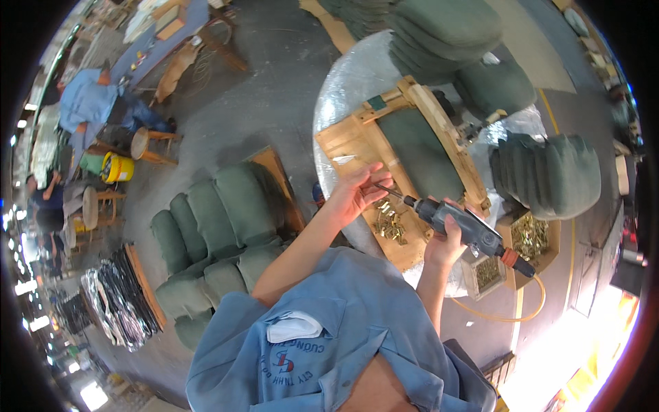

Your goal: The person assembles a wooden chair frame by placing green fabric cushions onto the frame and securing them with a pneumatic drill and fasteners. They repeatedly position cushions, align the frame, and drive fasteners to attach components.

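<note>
My right hand (447, 240) is wrapped round a black air screwdriver (463, 226), its long bit pointing left. At the bit's tip my left hand (360, 192) is palm up with fingers curled in; whatever small thing they pinch is too small to make out. Just beyond both hands, a green padded panel (422, 154) lies inside a wooden frame jig (449, 130). A loose heap of brass-coloured metal fasteners (390, 225) rests on the jig's near wooden board (405, 255), under the driver bit.
The jig stands on a round plastic-wrapped table (329, 103). Cartons of fasteners (530, 237) are at right, by the orange air hose (542, 302). Stacked green cushions (549, 175) stand right and far; more cushions (226, 220) sit at left. A person in blue (93, 99) works far left.
</note>
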{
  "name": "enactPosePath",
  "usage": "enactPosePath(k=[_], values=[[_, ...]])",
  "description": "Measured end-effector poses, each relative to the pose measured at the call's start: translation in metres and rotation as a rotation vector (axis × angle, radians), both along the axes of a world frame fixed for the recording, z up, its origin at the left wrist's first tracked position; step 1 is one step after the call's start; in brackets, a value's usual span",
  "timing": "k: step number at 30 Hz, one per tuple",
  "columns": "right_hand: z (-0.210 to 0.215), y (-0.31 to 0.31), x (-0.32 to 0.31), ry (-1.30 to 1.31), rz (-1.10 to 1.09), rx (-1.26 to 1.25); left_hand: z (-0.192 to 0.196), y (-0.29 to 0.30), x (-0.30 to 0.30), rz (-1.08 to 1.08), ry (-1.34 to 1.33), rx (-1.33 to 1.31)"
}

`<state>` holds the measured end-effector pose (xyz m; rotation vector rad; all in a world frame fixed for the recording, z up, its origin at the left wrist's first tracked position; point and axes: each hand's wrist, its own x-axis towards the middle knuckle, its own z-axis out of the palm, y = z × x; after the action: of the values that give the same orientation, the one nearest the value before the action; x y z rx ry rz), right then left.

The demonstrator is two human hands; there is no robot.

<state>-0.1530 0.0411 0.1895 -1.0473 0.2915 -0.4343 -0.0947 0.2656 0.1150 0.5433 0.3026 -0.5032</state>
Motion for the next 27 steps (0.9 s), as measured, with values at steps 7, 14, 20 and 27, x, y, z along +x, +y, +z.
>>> enactPosePath(k=[7,14,20,27], values=[[-0.007,0.0,-0.016,0.185,0.1,0.02,-0.027,-0.012,-0.036,0.133,-0.079,-0.077],[-0.009,0.009,-0.006,0.227,0.195,-0.103,-0.009,0.009,-0.075,0.196,0.046,0.071],[-0.011,0.012,0.009,0.245,0.242,-0.081,-0.017,0.013,-0.078,0.253,0.102,0.21],[-0.014,0.013,0.011,0.236,0.221,-0.08,-0.031,0.022,-0.06,0.143,0.07,0.228]])
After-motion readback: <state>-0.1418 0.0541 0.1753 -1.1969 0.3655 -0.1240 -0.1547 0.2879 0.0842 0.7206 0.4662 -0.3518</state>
